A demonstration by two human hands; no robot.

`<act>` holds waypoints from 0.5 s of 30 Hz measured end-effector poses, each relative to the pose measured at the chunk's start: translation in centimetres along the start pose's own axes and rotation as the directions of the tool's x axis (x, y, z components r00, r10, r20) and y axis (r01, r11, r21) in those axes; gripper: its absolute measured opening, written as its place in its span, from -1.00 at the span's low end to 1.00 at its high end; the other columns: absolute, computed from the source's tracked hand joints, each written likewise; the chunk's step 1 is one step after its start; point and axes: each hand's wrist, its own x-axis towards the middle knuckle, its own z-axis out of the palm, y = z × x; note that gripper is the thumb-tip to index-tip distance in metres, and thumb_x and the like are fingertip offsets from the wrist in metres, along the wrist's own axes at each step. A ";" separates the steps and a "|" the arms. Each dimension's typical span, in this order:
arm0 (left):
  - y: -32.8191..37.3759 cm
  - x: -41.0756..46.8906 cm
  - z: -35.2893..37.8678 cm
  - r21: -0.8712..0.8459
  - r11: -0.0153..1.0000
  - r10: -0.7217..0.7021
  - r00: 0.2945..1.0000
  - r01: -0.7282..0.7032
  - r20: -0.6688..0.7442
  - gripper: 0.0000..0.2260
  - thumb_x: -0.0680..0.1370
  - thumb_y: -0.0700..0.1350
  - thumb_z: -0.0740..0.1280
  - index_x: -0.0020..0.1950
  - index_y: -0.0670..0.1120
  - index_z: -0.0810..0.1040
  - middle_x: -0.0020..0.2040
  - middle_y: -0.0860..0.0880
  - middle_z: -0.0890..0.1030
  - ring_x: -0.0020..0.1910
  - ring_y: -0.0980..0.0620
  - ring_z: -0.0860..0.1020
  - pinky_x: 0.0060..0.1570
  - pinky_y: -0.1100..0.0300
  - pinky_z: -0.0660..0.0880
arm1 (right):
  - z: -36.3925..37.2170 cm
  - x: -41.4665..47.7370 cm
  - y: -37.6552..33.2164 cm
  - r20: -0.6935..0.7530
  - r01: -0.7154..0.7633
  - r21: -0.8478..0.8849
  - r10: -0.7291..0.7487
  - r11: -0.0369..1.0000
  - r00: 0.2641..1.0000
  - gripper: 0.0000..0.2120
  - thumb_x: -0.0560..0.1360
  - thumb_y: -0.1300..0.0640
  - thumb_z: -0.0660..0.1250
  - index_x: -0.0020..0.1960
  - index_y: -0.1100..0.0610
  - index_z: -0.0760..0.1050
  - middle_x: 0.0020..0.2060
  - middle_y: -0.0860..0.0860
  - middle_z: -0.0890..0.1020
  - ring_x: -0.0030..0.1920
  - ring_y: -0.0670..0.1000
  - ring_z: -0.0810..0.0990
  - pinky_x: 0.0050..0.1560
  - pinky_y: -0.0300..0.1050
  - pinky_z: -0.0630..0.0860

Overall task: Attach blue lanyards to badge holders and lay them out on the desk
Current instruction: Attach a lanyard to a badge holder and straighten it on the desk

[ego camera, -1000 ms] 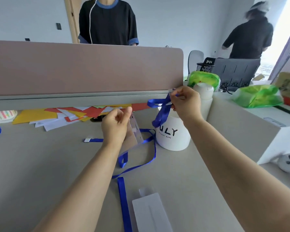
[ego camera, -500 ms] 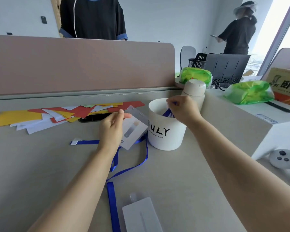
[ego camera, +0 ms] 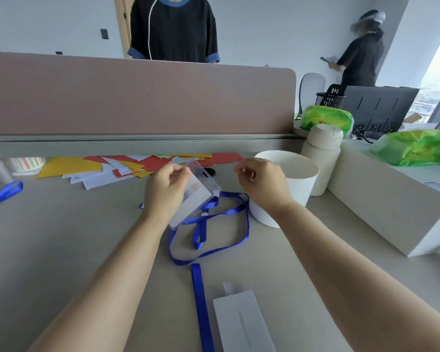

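My left hand grips a clear badge holder by its upper left edge and holds it tilted just above the desk. A blue lanyard lies looped on the desk under and to the right of the holder. My right hand hovers to the right of the holder with its fingers curled, and I see nothing in it. Near the front edge lies a second badge holder next to a blue strap. One more blue lanyard lies at the far left.
A white bucket stands right behind my right hand, with a beige bottle beside it. Coloured and white paper sheets lie along the partition. A white box bounds the desk on the right. Two people stand beyond the partition.
My right hand lowered a bundled blue lanyard into the white bucket, then came back left toward the holder with nothing in it. My left hand kept hold of the badge holder.
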 end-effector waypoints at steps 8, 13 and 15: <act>-3.1 -0.4 -6.9 0.380 0.924 -0.002 0.995 0.039 -0.097 -0.85 0.50 -0.03 0.31 -0.17 -0.09 0.46 -0.09 0.01 0.58 -0.06 -0.01 0.49 0.08 0.11 0.35 | 6.8 -2.2 -2.8 0.446 -0.045 -0.010 0.044 0.999 0.894 -0.83 0.48 0.19 0.27 -0.01 0.14 0.60 -0.13 0.06 0.65 -0.13 0.04 0.54 -0.11 -0.13 0.48; -5.2 -1.1 -8.8 0.511 0.856 0.009 0.987 0.075 -0.160 -0.84 0.49 -0.02 0.32 -0.16 -0.10 0.44 -0.10 0.00 0.61 -0.10 -0.06 0.50 -0.02 0.17 0.20 | 10.2 -3.0 -3.8 0.569 -0.113 -0.123 0.164 0.986 0.806 -0.74 0.53 0.22 0.19 0.18 0.14 0.52 0.08 0.05 0.58 0.13 0.09 0.53 0.06 -0.10 0.52; -6.0 -1.1 -9.5 0.503 0.859 -0.004 0.985 0.093 -0.175 -0.85 0.50 -0.03 0.30 -0.17 -0.08 0.41 -0.11 -0.03 0.64 -0.06 -0.08 0.53 -0.02 0.17 0.20 | 10.9 -3.0 -4.1 0.592 -0.131 -0.175 0.211 0.976 0.778 -0.76 0.54 0.22 0.13 0.10 0.16 0.53 0.00 0.10 0.63 0.01 0.14 0.59 0.03 0.02 0.57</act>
